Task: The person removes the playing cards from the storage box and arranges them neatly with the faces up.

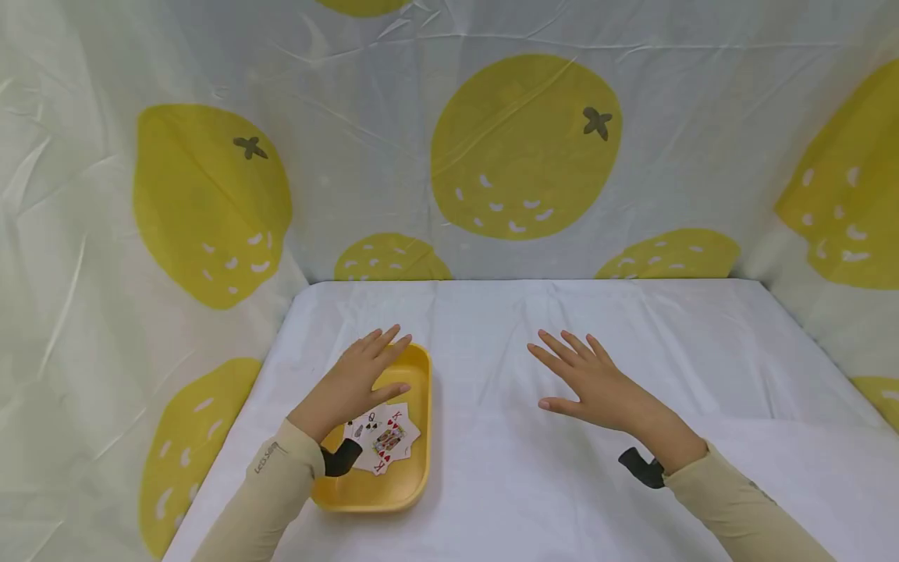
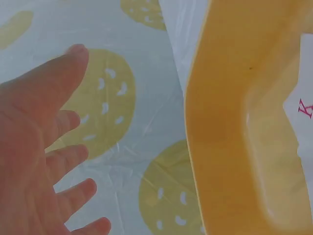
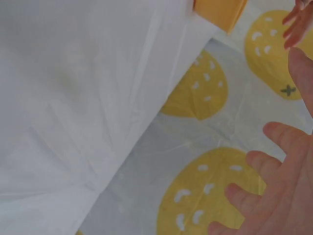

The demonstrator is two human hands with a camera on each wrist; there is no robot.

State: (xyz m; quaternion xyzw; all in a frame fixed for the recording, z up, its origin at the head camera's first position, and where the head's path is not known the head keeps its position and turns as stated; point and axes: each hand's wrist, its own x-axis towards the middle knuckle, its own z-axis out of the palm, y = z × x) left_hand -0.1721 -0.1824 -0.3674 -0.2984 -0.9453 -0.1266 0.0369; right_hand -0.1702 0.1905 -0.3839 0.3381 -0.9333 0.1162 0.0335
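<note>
Playing cards [image 1: 388, 441] lie in an overlapping pile inside a yellow tray [image 1: 421, 468]; a king of hearts shows on top and a queen beside it. My left hand [image 1: 358, 382] hovers over the tray, fingers spread, holding nothing, and partly hides the tray and the cards. In the left wrist view the tray's wall [image 2: 215, 117] stands beside the spread left hand [image 2: 34, 147]. To the right, my right hand [image 1: 597, 386] hangs above the white cloth with its fingers apart and nothing in it. The right wrist view shows that hand [image 3: 279, 186] extended too.
A white cloth [image 1: 492, 468] covers the table. Hanging sheets printed with yellow lemons [image 1: 527, 148] enclose the back and both sides. Dark wrist mounts [image 1: 342, 458] sit at both cuffs.
</note>
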